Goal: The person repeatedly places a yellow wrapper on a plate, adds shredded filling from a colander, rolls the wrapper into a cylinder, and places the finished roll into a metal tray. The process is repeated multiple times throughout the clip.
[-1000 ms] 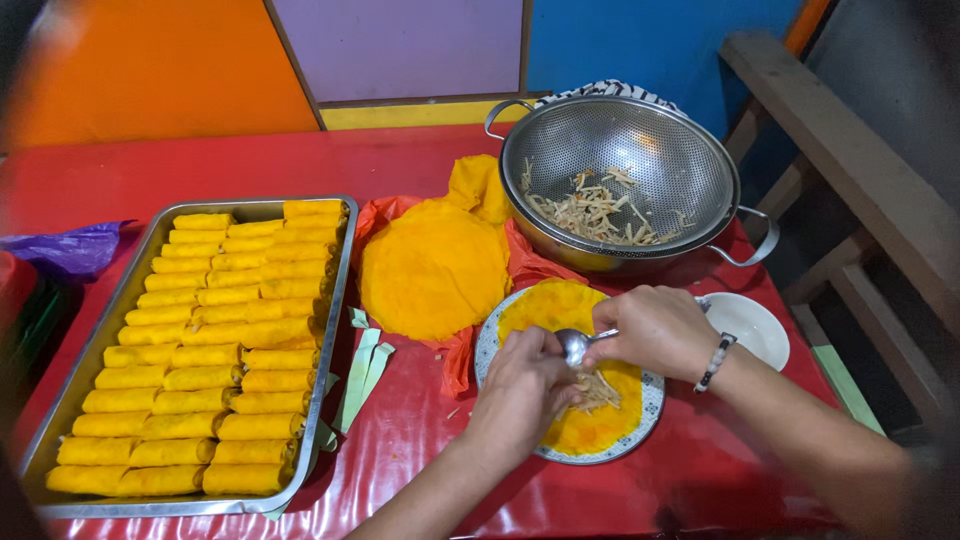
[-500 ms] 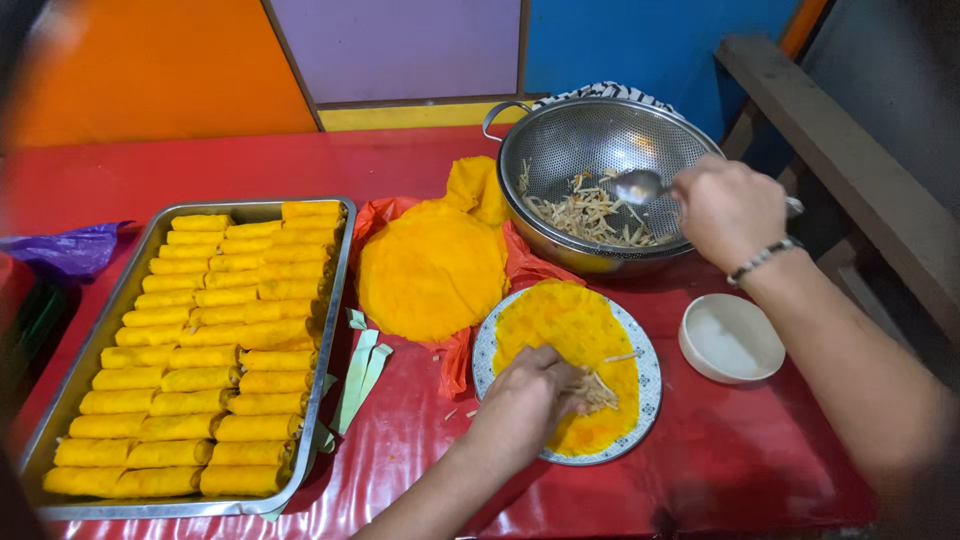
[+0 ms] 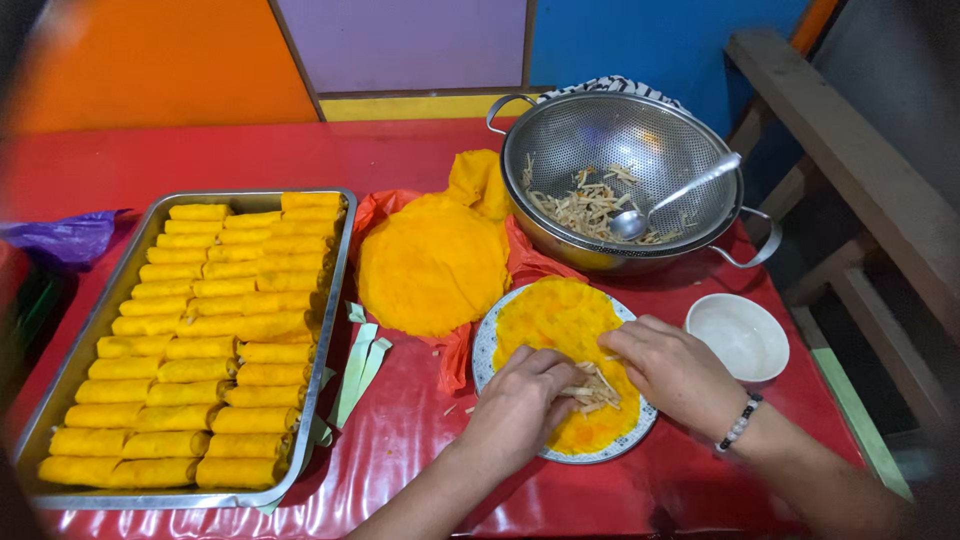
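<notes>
A yellow wrapper (image 3: 556,318) lies flat on a patterned plate (image 3: 484,345) near the table's front. A small heap of shredded filling (image 3: 588,388) sits on it. My left hand (image 3: 518,405) and my right hand (image 3: 676,370) both rest on the wrapper with fingertips at the filling, one on each side. Neither grips anything that I can make out. A metal spoon (image 3: 665,200) lies in the steel colander (image 3: 625,135) among more shredded filling (image 3: 585,210).
A steel tray (image 3: 335,305) full of several yellow rolls (image 3: 200,340) fills the left. A stack of yellow wrappers (image 3: 432,265) lies on orange plastic in the middle. A small white bowl (image 3: 738,336) stands right of the plate. Green strips (image 3: 358,370) and a purple bag (image 3: 65,240) lie on the red table.
My right hand left the spoon in the colander and came back down to the plate, joining my left hand at the filling.
</notes>
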